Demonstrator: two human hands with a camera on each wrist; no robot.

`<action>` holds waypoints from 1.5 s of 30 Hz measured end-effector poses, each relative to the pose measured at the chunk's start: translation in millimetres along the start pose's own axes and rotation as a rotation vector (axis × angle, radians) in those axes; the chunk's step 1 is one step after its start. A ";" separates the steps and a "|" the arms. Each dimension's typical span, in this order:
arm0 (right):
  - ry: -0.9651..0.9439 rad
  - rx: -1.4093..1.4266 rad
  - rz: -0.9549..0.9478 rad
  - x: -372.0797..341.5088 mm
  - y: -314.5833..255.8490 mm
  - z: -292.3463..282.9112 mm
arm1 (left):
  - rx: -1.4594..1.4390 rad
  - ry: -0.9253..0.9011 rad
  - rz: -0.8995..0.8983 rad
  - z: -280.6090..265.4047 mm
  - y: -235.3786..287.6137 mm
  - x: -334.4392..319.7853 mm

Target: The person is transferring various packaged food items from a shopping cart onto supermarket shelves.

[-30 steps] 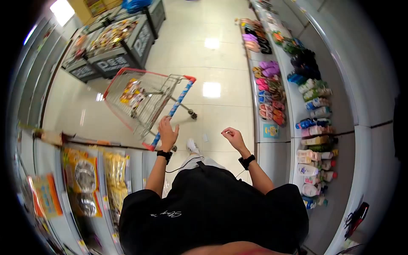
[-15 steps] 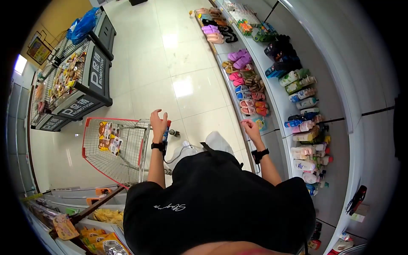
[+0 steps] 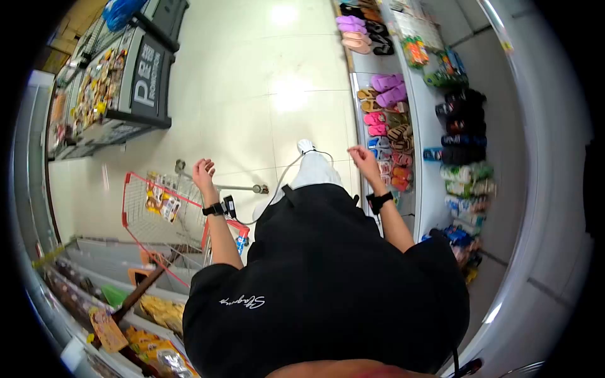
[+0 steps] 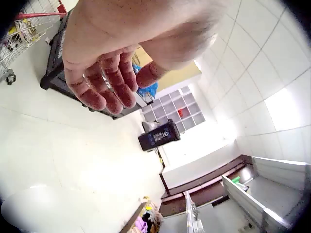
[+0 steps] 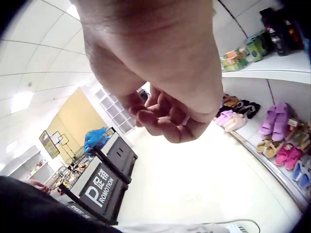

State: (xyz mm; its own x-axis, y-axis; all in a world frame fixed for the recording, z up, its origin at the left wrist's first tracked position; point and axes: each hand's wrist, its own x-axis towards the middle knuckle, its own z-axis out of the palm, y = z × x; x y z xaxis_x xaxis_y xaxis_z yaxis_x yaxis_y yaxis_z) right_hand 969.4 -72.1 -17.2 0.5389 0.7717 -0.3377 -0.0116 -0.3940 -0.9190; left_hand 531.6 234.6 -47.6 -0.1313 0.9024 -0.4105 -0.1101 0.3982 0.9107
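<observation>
In the head view the left hand (image 3: 203, 175) hangs in the air above the shopping cart's (image 3: 157, 236) near side, touching nothing. Its fingers are loosely bent and empty in the left wrist view (image 4: 109, 80). The right hand (image 3: 365, 162) is raised beside the shelf of slippers (image 3: 389, 94), also empty; the right wrist view shows its fingers (image 5: 167, 119) loosely curled. Packages printed with a bear (image 3: 162, 201) lie in the cart. Both wrists wear black bands.
A promotion bin (image 3: 148, 75) with a blue bag (image 3: 120, 14) stands at the upper left. Bottles (image 3: 466, 189) line the right-hand shelf. Bagged goods (image 3: 157, 353) fill the lower-left shelves. A cable (image 3: 283, 176) hangs in front of the body, above the tiled floor (image 3: 239, 82).
The left hand has moved away from the cart's handle and out to the left. The body has turned and stepped forward, the cart now standing beside and behind the left arm. The right hand stays raised and empty.
</observation>
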 end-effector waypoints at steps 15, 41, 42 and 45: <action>-0.386 -0.029 -0.144 361.5 -199.8 121.7 | -0.229 0.524 0.133 -29.2 77.7 48.0; -1.871 -0.419 -0.162 96.6 -326.7 972.2 | -0.807 1.313 -0.513 -408.0 -62.3 219.8; -1.895 -0.459 -0.140 99.2 -321.4 984.1 | -0.746 1.226 -0.590 -417.8 -76.2 229.0; -1.929 -0.594 -0.118 124.3 -309.1 1009.3 | -0.468 1.260 -0.707 -434.2 -170.4 269.1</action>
State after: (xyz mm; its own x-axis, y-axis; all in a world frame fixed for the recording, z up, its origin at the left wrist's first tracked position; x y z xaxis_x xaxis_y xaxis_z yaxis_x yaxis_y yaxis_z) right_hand 189.9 649.5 19.6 -0.9162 0.0620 -0.3959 0.3904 -0.0845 -0.9167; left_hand 87.3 338.1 -333.8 -0.6232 -0.2672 -0.7350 -0.7706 0.3703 0.5187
